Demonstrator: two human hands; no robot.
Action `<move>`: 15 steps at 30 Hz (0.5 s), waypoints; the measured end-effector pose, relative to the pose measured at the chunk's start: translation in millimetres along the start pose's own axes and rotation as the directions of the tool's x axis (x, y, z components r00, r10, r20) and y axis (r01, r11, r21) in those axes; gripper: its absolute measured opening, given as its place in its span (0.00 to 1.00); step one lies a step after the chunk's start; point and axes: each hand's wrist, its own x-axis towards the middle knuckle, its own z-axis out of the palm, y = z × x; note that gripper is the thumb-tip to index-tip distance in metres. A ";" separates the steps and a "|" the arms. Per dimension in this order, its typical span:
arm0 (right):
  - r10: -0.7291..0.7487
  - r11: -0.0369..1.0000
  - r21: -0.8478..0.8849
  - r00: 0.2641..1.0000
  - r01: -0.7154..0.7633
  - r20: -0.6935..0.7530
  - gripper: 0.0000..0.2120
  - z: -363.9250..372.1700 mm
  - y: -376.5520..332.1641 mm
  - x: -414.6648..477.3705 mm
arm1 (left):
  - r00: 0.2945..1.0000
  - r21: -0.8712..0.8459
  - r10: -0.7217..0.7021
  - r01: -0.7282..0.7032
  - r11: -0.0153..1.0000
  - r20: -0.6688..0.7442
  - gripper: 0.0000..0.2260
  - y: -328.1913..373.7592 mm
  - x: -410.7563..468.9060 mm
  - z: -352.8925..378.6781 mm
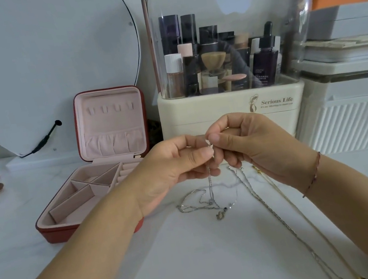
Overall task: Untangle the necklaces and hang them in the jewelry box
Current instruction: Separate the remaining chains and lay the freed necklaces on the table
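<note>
Necklace [210,183] pinched by left hand [171,170], right hand [258,142] — jewelry box [53,234] open leftward

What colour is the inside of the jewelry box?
Pale pink inside the jewelry box, with a red outside; the head view shows it.

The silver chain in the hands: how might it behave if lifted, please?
Probably floppy: the silver chain hangs limp from the left hand and right hand, pooling in loops on the table. Likely light, as fingertips alone hold it. Crossing loops may snag.
</note>
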 end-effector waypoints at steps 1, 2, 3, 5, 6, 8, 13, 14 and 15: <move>0.002 1.000 -0.007 1.000 -0.002 0.002 0.04 0.6 0.8 0.0 | 1.000 0.008 -0.004 0.004 1.000 -0.007 0.13 -0.8 0.3 0.5; 0.003 1.000 -0.016 1.000 -0.003 0.003 0.04 1.2 1.4 0.1 | 1.000 0.018 -0.007 0.007 1.000 -0.017 0.12 -1.7 0.5 1.0; 0.007 1.000 -0.023 1.000 -0.007 0.002 0.04 1.7 2.0 0.3 | 1.000 0.023 -0.012 0.013 1.000 -0.028 0.12 -2.0 0.7 1.5; 0.020 0.999 -0.031 1.000 -0.020 -0.006 0.06 1.8 3.1 1.0 | 0.999 0.021 -0.014 0.015 1.000 -0.046 0.10 -2.6 1.1 1.7; 0.025 0.999 -0.030 1.000 -0.025 -0.009 0.08 1.4 3.5 1.5 | 0.999 0.020 -0.012 0.013 1.000 -0.052 0.09 -3.1 1.3 1.6; 0.027 0.999 -0.018 1.000 -0.027 -0.012 0.12 0.1 3.7 2.4 | 0.998 0.011 -0.005 0.006 1.000 -0.058 0.07 -3.7 1.7 1.0; 0.019 0.999 0.029 0.999 -0.017 -0.042 0.12 -5.6 2.3 2.9 | 0.997 0.023 0.005 -0.003 1.000 -0.080 0.09 -3.7 1.7 -1.3; 0.016 1.000 0.016 0.999 -0.015 -0.047 0.12 -7.0 2.8 2.9 | 0.996 0.026 0.006 -0.003 1.000 -0.084 0.09 -3.5 1.6 -1.8; 0.012 1.000 -0.007 0.999 -0.012 -0.052 0.12 -8.2 3.2 2.9 | 0.996 0.026 0.006 -0.004 1.000 -0.088 0.08 -3.1 1.8 -2.1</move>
